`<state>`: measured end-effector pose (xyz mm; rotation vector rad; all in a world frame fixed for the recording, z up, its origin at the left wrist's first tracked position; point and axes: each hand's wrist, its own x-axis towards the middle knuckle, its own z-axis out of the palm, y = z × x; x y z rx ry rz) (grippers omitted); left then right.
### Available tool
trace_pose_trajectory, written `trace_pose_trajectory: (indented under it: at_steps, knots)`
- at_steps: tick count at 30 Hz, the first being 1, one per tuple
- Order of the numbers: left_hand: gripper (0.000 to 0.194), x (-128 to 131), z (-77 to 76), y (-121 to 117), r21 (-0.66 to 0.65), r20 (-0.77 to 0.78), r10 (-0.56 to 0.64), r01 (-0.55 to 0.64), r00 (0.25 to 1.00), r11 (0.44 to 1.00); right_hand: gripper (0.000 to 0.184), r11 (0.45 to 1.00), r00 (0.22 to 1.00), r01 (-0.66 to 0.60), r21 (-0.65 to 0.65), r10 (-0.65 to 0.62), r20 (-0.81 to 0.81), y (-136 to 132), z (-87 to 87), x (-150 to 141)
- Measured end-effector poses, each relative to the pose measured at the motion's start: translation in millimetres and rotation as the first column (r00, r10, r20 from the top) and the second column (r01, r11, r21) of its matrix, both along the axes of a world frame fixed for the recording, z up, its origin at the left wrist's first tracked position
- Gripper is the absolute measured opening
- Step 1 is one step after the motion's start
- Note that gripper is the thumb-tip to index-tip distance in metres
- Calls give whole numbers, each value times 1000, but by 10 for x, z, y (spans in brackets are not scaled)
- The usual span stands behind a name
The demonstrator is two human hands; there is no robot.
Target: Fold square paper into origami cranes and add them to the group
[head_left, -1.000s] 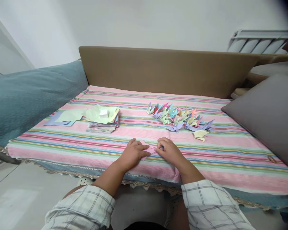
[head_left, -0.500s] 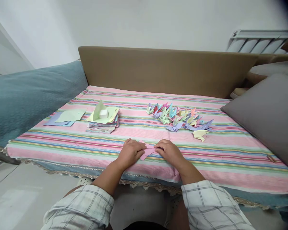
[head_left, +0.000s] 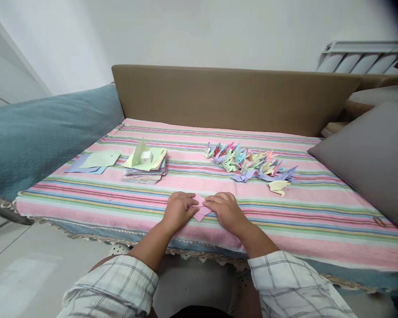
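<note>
A folded piece of pink origami paper (head_left: 200, 215) lies on the striped cloth, its lower corner pointing toward me. My left hand (head_left: 179, 212) grips its left part, fingers above and thumb below. From the other side my right hand (head_left: 226, 213) holds the right part, the fingers reaching over to the middle of the paper and covering some of it. Past my right hand sits a group of folded paper cranes (head_left: 243, 161) in many colours, with a pale yellow crane (head_left: 277, 187) nearest to me.
At left stands a stack of coloured paper (head_left: 142, 176) topped by a small white block (head_left: 146, 157) and an upright green flap. Beside it lie loose sheets (head_left: 101, 159). A grey cushion (head_left: 371, 154) rests at right, a blue armrest (head_left: 53, 128) at left.
My right hand has moved left onto the middle of the pink paper, its right point now tucked in or covered. The green sheet on the stack has risen from flat to upright.
</note>
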<state>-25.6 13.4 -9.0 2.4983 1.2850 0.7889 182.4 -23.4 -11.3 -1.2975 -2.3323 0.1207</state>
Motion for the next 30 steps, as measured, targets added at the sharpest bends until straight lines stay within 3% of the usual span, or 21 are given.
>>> trace_pose_trajectory:
  at_steps: [3, 7, 11, 15, 30]
  knots:
    - [21, -16, 31, -7, -35, 26, 32, -31, 999, 999, 36, 1000, 999, 26, 11, -27, 27, -13, -10, -67]
    - [9, -40, 132, -43, -97, 44, 70, -66, 997, 993, 27, 998, 998, 59, 37, -60, 16, -22, -15, -133]
    - [8, -36, 210, -81, -118, -23, 128, -130, 992, 985, 26, 993, 996, 85, 79, -86, 2, -29, -36, -185]
    - [10, -30, 195, -79, -104, -48, 180, -184, 983, 977, 31, 992, 998, 59, 114, -59, 0, -40, -71, -215]
    - [7, -33, 159, -33, -128, -54, 203, -209, 978, 969, 34, 993, 999, 27, 114, -30, 20, -29, -124, -232]
